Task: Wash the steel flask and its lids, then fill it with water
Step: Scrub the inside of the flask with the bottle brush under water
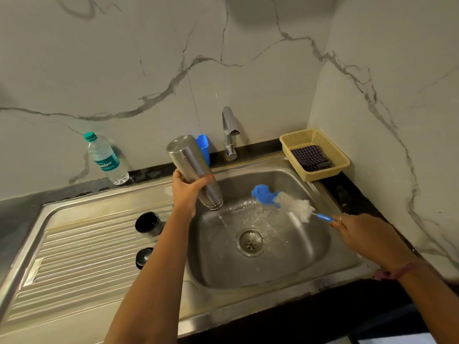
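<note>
The left hand (pixel 187 188) grips the flask (pixel 193 171) tilted mouth-down over the sink (pixel 280 276), draining, while the right hand (pixel 360 233) holds the bottle brush (pixel 283 201) just beside that mouth.

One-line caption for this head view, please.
Left hand tips the flask mouth-down, draining into the sink; right hand holds the brush.

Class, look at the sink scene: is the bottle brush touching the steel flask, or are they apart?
Apart. The head view shows bare sink basin between the steel flask, gripped by the left hand, and the bottle brush, held by the right hand.
</note>
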Demonstrator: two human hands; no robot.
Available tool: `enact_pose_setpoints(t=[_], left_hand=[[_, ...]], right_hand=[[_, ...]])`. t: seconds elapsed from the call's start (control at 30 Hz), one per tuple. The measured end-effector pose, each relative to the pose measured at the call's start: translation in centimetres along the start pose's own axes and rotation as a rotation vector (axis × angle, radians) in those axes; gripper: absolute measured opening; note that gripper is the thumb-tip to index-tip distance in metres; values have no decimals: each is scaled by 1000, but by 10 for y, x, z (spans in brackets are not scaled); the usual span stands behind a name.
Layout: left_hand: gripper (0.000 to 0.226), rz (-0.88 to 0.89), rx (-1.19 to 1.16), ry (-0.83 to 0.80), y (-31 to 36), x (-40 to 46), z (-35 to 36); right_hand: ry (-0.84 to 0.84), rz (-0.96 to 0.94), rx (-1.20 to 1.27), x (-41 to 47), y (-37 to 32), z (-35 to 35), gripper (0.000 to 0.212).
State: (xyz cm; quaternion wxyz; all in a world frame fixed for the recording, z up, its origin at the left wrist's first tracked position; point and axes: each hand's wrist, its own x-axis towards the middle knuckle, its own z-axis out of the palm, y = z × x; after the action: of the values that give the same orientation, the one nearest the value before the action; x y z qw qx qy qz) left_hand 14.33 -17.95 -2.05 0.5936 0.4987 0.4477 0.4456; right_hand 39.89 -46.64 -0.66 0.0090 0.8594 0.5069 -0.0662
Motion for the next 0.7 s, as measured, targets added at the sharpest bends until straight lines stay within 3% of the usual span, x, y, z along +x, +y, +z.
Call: enact_pose_setpoints(t=[0.2, 0.43, 0.57, 0.7], left_hand=[[82, 104, 335, -149, -7, -17, 4], [88, 143, 388, -173, -10, -29, 7], [95, 129, 360, -159, -15, -35, 4], [106, 103, 378, -140, -22, -41, 0]], right_hand=[[52, -44, -122, -5, -12, -6, 43], [40, -17, -129, -9, -20, -7, 38], [43, 47, 121, -11, -16, 2, 37], [-131, 133, 552, -9, -13, 9, 24]])
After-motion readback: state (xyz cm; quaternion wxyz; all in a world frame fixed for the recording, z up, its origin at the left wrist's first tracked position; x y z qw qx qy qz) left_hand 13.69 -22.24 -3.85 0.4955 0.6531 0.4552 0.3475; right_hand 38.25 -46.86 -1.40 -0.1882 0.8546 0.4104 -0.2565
